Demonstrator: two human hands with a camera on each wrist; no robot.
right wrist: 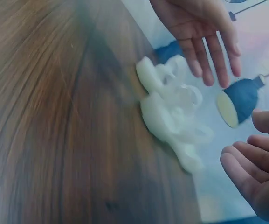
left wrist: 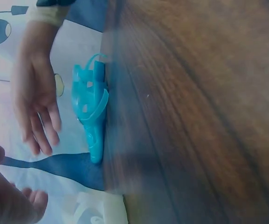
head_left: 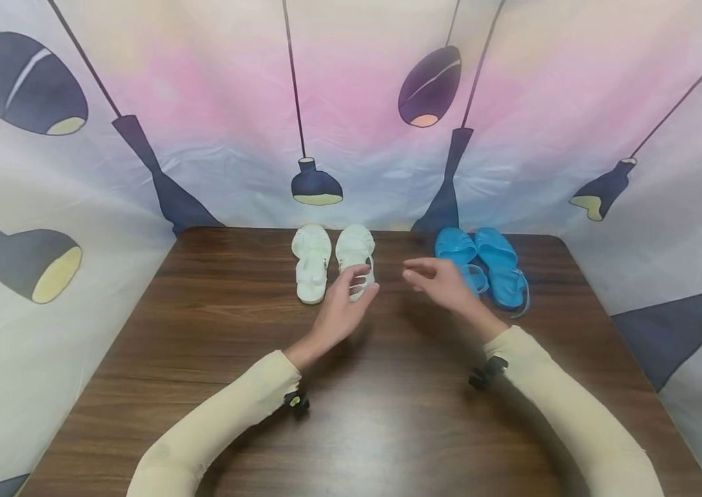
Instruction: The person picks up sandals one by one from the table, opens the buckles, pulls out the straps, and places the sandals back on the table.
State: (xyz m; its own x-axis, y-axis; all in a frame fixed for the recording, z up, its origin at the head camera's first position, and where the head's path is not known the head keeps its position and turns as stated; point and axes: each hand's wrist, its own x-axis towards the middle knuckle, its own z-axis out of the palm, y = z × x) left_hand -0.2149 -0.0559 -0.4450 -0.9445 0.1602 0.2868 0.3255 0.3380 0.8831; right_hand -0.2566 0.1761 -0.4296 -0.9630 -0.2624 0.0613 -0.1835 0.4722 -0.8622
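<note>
A pair of white sandals, the left one (head_left: 311, 266) and the right one (head_left: 355, 245), stands side by side near the table's back edge. My left hand (head_left: 346, 304) is in front of the right white sandal and hides part of it in the head view. In the right wrist view this hand hangs above the table, apart from the white sandals (right wrist: 160, 116). To the right stands a pair of blue sandals (head_left: 500, 266). My right hand (head_left: 444, 283) is raised in front of them, partly covering the nearer one. Both hands hold nothing, their fingers relaxed.
The brown wooden table (head_left: 363, 428) reaches to a hanging cloth (head_left: 232, 138) printed with lamps, which closes off the back and both sides. Small dark wrist cameras sit under the left sleeve (head_left: 232, 400) and the right sleeve (head_left: 568, 393).
</note>
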